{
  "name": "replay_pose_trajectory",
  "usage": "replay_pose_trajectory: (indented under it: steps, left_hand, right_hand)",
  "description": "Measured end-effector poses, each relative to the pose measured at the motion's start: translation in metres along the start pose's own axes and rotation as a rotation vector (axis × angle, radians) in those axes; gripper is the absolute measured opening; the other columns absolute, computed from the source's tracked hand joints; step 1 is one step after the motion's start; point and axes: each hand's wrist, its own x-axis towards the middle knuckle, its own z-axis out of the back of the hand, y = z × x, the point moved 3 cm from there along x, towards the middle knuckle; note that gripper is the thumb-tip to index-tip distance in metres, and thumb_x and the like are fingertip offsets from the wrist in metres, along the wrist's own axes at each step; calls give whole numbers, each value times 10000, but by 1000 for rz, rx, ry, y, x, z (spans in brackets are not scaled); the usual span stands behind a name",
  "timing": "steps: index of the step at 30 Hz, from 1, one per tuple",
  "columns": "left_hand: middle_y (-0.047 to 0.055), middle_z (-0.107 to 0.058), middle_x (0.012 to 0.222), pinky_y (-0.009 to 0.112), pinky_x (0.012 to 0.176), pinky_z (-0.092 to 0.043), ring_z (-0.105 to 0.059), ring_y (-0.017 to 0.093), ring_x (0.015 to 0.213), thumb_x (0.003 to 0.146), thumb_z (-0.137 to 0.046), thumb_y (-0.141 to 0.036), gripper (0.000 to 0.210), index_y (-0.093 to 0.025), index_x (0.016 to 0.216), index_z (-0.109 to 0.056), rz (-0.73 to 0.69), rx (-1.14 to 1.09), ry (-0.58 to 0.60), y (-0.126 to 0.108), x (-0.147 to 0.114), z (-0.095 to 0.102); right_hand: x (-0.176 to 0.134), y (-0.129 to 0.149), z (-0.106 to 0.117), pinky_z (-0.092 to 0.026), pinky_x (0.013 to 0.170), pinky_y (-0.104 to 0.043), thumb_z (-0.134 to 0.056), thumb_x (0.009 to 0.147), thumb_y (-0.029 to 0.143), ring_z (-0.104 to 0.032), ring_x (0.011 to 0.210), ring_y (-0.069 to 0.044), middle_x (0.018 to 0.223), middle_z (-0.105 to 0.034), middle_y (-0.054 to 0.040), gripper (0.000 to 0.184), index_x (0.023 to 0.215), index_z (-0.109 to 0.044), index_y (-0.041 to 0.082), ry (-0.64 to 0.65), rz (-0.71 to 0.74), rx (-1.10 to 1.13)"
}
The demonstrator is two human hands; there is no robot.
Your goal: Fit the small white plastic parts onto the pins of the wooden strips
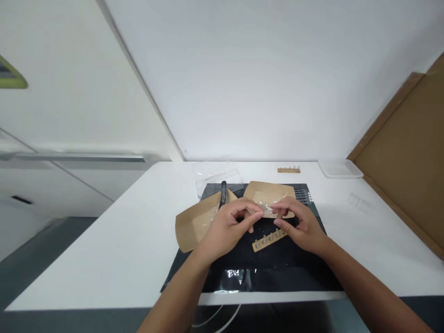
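- On the head view, my only feed, I see the left hand [233,223] with a narrow grip, thumb and forefinger tips together; I cannot tell whether a clear piece is pinched there.
- My right hand [299,226] faces it, thumb and forefinger somewhat apart; I cannot tell if its grip holds anything.
- Just beyond both sets of fingertips, small clear pieces [266,211] show against the right cardboard tray [268,188].
- The near wooden strip [269,239], with clear pegs upright along it, lies slanted on the black mat [239,276], below the fingertips, its right end near my right thumb.
- The left cardboard tray [193,226] sits tilted beside my left hand, a black rod [223,194] reaching over it.
- Farther back on the bench [104,259] I have a clear box [222,179], the far wooden strip [288,170] and a shallow translucent tub [340,169].
- A large cardboard piece [405,152] stands at far right.
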Motion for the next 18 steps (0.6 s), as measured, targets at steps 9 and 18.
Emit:
replay_pose_trajectory:
  steps: [9, 18]
  left_hand:
    - [25, -685, 903, 214, 568, -525, -584, 80, 607, 976, -688, -355, 188, -199, 913, -772, 20, -16, 106, -1, 13, -19]
    - [33, -692, 936, 235, 580, -531, -590, 89, 611, 991, -664, -378, 214, -208, 933, -780, -2, 94, 114, 2, 15, -19]
  right_hand:
    - [-1, -1, 2, -541, 729, -302, -738, 978, 314, -663, 806, -156, 910, -725, -22, 125, 1092, -769, 273, -73, -120, 52]
    - [-1, -4, 2, -539, 716, -301, -714, 962, 258, -683, 785, -159, 881, -740, -23, 62, 1002, -758, 242, -48, -169, 63]
